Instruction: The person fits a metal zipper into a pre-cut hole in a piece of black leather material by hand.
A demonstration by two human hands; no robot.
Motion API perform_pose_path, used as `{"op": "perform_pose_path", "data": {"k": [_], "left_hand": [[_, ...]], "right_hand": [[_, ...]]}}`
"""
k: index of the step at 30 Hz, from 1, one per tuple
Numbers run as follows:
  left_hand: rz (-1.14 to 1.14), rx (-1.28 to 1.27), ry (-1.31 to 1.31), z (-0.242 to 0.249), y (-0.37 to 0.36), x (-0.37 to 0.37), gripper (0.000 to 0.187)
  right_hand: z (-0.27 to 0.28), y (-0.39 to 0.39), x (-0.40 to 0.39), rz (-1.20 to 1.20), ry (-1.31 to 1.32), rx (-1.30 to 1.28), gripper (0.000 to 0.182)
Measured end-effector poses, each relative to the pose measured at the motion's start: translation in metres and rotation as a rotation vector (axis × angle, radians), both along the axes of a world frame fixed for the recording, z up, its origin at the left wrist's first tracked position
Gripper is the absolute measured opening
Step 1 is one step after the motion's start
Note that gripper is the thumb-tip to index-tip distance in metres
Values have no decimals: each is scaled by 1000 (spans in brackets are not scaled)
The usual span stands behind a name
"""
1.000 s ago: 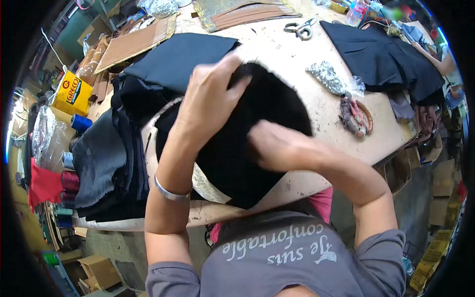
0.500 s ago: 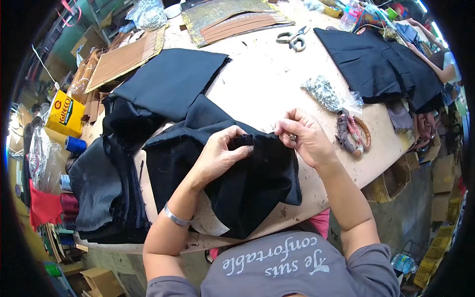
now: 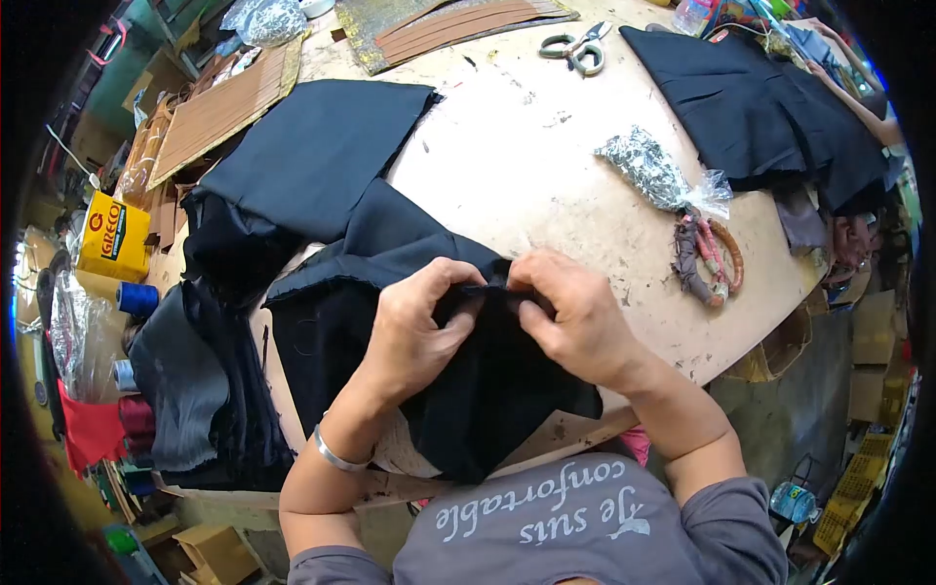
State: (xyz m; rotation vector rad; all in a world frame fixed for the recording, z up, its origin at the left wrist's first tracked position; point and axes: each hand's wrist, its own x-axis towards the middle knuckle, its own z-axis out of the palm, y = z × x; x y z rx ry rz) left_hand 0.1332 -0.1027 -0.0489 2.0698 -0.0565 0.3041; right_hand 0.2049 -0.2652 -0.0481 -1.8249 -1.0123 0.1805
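Observation:
Black cloth is bunched at the table's front edge and partly hangs over it. My left hand, with a silver bangle on its wrist, pinches the cloth's upper edge between thumb and fingers. Close beside it, my right hand grips the same edge, thumb below and curled fingers above. A narrow fold of cloth shows between the two hands. Whether anything small sits inside the right fingers is hidden. More black cloth lies flat just beyond, and a dark stack of cloth pieces drapes at the left.
Scissors lie at the back of the table. A plastic bag of small silvery pieces and a bundle of cord-like loops are at right. Thread spools and a yellow can stand left. Another person's arm reaches in far right.
My right hand has moved left and down from beside the cloth, where a small metallic thing showed at its fingers, to the cloth's edge next to my left hand. The view has shifted slightly.

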Motion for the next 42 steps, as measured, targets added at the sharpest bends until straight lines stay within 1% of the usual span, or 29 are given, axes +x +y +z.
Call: {"op": "perform_pose_path", "data": {"k": [2, 3, 4, 5, 6, 8, 10, 11, 14, 17, 20, 23, 26, 29, 32, 35, 38, 42], "left_hand": [[-62, -394, 296, 12, 4, -6, 15], [-129, -598, 444, 15, 7, -8, 14], [-138, -648, 490, 13, 8, -9, 14], [-148, -699, 533, 9, 8, -11, 14], [-158, -752, 577, 4, 8, -12, 14], [-126, -778, 597, -8, 6, -15, 14], [-95, -794, 597, -17, 2, -19, 15], [-60, -751, 593, -18, 1, -20, 16], [-50, -747, 563, -18, -1, -22, 18], [-37, -709, 497, -19, -4, -23, 23], [-41, -630, 432, -20, -5, -23, 28], [-22, -638, 422, -19, -6, -23, 31], [-23, -657, 421, -21, -6, -24, 30], [-36, -643, 421, -22, -6, -24, 30], [-22, -691, 460, -21, -7, -25, 29], [-47, -744, 501, -23, -4, -25, 27], [-39, -795, 528, -21, -5, -24, 23], [-65, -787, 527, -22, -2, -24, 15]], "right_hand": [[3, -5, 8, 132, 287, -6, 12], [2, -7, 13, 211, 448, -1, 11], [2, -8, 16, 290, 608, 3, 10], [4, -9, 18, 295, 728, -53, 10], [-2, -9, 18, 288, 787, -68, 9], [-18, -9, 17, 272, 905, -99, 8], [-23, -10, 14, 267, 916, -87, 7], [-25, -11, 12, 264, 922, -81, 6], [-23, -12, 13, 273, 939, -129, 8], [-22, -11, 12, 272, 809, -143, 7], [-18, -11, 11, 247, 791, -173, 7], [-21, -12, 12, 257, 753, -173, 8], [-22, -11, 12, 230, 709, -160, 11], [-23, -11, 12, 226, 708, -161, 11], [-18, -10, 12, 215, 749, -199, 10], [-26, -12, 12, 244, 787, -132, 10], [-24, -12, 11, 244, 776, -129, 10], [-21, -13, 13, 262, 739, -160, 10]]}}
